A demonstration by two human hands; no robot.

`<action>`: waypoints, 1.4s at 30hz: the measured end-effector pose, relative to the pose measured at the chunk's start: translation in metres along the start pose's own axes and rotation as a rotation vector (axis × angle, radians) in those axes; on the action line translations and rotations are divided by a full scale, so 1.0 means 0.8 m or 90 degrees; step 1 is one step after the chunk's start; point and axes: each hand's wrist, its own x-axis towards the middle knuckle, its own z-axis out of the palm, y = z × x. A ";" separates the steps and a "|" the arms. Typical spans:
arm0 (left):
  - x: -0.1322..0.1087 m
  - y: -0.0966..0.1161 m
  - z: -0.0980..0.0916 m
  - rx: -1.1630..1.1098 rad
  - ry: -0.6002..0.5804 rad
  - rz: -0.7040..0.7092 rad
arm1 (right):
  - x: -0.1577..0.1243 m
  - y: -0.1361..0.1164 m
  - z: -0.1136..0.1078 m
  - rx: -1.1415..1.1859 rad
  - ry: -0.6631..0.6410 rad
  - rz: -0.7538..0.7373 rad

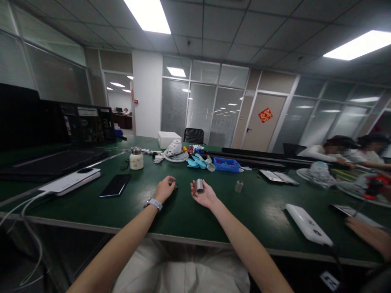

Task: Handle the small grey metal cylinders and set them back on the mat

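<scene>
Shiny metal cylinder (smooth), matt green table mat, glossy black phone

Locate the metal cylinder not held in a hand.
Head view: the loose cylinder stands on the green table just right of the right hand, which holds a second cylinder, nearer than the blue tray.

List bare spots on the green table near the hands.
Bare green: between the black phone and the left hand; from the gap between it and the right hand back to the near edge; the wide stretch from the loose cylinder to the white device. Crowded: far side, around jar, fan and blue tray.
</scene>
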 end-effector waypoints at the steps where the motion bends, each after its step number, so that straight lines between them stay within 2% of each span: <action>1: 0.000 0.000 0.000 0.002 -0.001 -0.002 | -0.001 -0.001 0.000 -0.004 -0.005 0.000; 5: 0.000 0.002 -0.001 -0.001 -0.003 -0.002 | 0.001 -0.002 -0.001 -0.065 -0.008 -0.023; 7: -0.001 0.002 -0.002 -0.005 -0.005 -0.001 | 0.006 -0.004 -0.002 -0.146 0.014 -0.078; 9: -0.002 0.004 -0.003 -0.006 -0.011 -0.004 | 0.008 -0.008 -0.005 -0.277 0.073 -0.219; 13: -0.003 0.008 -0.006 0.000 -0.013 -0.008 | -0.010 -0.039 -0.028 -0.679 0.270 -0.669; 14: -0.003 0.010 -0.006 0.002 -0.007 -0.011 | -0.021 -0.050 -0.039 -0.767 0.325 -0.754; 16: -0.003 0.011 -0.007 0.007 0.011 -0.018 | -0.045 -0.074 -0.065 -0.869 0.444 -0.855; 19: -0.001 0.013 -0.006 0.023 0.039 -0.032 | -0.080 -0.107 -0.116 -0.883 0.603 -0.868; 23: 0.000 0.014 -0.005 0.041 0.060 -0.054 | -0.105 -0.138 -0.181 -0.849 0.741 -0.729; 26: -0.001 0.015 -0.006 0.049 0.062 -0.065 | -0.106 -0.152 -0.213 -0.824 0.805 -0.638; 29: -0.001 0.015 -0.007 0.052 0.060 -0.064 | -0.101 -0.159 -0.227 -0.823 0.808 -0.593; 35: 0.005 0.007 -0.003 0.020 0.046 -0.073 | -0.098 -0.156 -0.225 -0.850 0.768 -0.549; 37: 0.007 0.005 -0.002 0.000 0.054 -0.087 | -0.103 -0.149 -0.211 -0.870 0.811 -0.624; 39: 0.009 0.003 -0.001 -0.021 0.067 -0.104 | -0.108 -0.136 -0.186 -0.898 0.839 -0.773; 40: 0.010 0.003 -0.001 -0.029 0.074 -0.113 | -0.108 -0.126 -0.171 -0.920 0.812 -0.847; 42: 0.011 0.002 -0.002 -0.041 0.087 -0.132 | -0.100 -0.100 -0.137 -0.980 0.649 -0.909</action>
